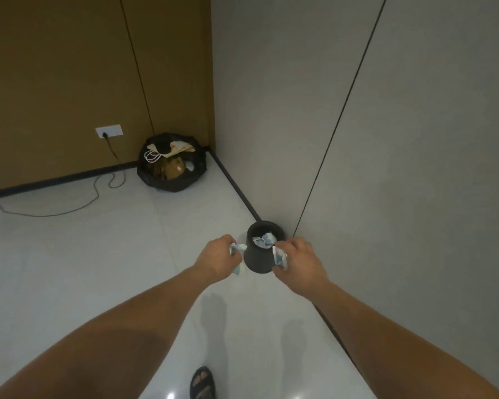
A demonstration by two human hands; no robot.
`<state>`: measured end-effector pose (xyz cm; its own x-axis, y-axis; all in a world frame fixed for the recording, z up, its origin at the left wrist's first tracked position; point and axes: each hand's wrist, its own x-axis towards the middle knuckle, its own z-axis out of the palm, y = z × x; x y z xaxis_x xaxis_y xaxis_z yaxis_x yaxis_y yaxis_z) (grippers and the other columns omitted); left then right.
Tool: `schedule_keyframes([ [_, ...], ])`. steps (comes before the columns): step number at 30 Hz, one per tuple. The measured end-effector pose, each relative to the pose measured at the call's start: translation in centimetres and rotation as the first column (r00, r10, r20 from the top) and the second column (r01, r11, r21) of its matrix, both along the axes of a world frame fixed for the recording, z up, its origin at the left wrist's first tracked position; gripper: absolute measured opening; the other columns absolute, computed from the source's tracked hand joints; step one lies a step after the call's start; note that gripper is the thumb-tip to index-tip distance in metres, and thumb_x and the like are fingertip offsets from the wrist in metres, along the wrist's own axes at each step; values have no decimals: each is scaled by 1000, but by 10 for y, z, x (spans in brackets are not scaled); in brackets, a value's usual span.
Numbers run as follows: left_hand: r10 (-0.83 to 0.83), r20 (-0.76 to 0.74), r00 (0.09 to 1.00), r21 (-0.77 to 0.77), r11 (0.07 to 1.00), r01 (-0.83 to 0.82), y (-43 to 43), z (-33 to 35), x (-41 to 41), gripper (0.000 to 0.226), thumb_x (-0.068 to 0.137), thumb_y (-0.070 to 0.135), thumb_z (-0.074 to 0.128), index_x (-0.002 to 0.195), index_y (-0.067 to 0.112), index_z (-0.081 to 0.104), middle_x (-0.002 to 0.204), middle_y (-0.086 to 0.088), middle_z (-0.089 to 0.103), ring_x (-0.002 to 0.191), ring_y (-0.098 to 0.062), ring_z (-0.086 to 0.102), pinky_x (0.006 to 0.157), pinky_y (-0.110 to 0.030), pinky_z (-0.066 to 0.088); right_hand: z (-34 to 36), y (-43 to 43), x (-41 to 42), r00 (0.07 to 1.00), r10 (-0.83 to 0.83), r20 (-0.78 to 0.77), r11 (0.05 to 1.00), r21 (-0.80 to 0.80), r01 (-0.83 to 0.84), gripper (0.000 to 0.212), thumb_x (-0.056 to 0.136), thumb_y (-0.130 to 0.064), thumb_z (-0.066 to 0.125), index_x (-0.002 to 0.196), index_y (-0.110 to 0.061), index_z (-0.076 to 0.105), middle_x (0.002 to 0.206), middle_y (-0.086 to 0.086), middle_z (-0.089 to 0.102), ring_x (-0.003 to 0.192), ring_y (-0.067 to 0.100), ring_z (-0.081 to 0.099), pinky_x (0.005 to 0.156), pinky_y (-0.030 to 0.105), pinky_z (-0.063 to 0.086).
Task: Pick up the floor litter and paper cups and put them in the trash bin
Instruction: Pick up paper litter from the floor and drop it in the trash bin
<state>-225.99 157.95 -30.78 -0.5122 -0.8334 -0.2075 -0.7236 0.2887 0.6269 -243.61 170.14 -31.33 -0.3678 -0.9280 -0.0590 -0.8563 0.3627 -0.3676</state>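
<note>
Against the foot of the grey wall stands a small dark trash bin (pixel 257 262) with crumpled paper (pixel 264 240) lying inside, and we hold more litter on either side of it. Our left hand (pixel 218 259) curls its fingers round a blue-white wad (pixel 239 269) just left of the bin, while our right hand (pixel 298 259) grips a second wad (pixel 280 257) beside its right rim. Both arms reach forward and down, backs of hands up; well beyond, a stuffed black bag (pixel 172 180) sits in the corner.

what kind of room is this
Probably an indoor corner of an office or flat: glossy white tiled floor, brown panelled wall with a white socket, and a full black rubbish bag.
</note>
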Motion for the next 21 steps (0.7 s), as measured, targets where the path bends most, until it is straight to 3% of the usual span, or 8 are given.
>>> schedule_keyframes([
  [9, -105, 44, 994, 31, 994, 104, -155, -6, -68, 23, 92, 24, 57, 112, 12, 55, 101, -9, 60, 87, -23, 58, 77, -31, 51, -12, -126, -45, 994, -93, 56, 995, 53, 90, 57, 88, -35, 63, 141, -29, 44, 139, 0, 41, 127, 21, 37, 104, 30, 39],
  [21, -172, 155, 973, 171, 975, 145, -316, -83, -235, 23, 92, 24, 57, 110, 10, 56, 105, -11, 65, 94, -25, 62, 82, -33, 52, -103, -296, -202, 981, -123, 152, 976, 195, 93, 56, 89, -39, 60, 140, -27, 41, 141, 1, 38, 129, 22, 35, 106, 32, 39],
])
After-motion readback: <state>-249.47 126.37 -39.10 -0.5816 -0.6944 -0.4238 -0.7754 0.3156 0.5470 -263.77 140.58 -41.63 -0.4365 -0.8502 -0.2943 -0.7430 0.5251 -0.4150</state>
